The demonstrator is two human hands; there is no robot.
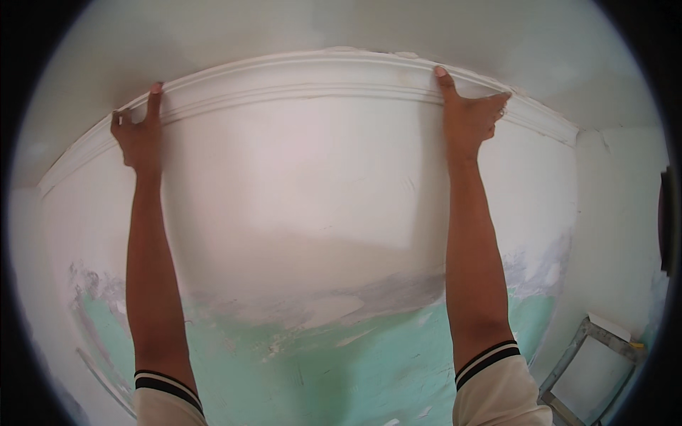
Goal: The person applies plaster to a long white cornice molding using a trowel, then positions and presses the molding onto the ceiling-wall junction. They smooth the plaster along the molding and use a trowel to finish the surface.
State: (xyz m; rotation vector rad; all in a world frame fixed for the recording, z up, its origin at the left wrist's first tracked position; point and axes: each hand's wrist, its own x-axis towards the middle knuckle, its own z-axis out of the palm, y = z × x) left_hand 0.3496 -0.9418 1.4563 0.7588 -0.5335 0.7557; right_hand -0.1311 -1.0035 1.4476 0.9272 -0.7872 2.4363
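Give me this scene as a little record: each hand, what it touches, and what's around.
Left hand: raised, thumb and fingers spread against crown molding
Right hand: raised, also spread against the crown molding, farther right
Crown molding: white, ridged, along the top of the wall, beneath the ceiling
Wall: whitish above, patchy grey between, green below
Sleeves: cream, black-banded cuffs
Lower right: grey-framed pale panel

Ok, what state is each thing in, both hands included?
Molding: against the ceiling, top edge ragged in places
Wall: white above, patchy grey and green below
Left hand: raised, open, touching molding
Right hand: raised, open, touching molding
Grey frame: leaning or fixed, can't tell
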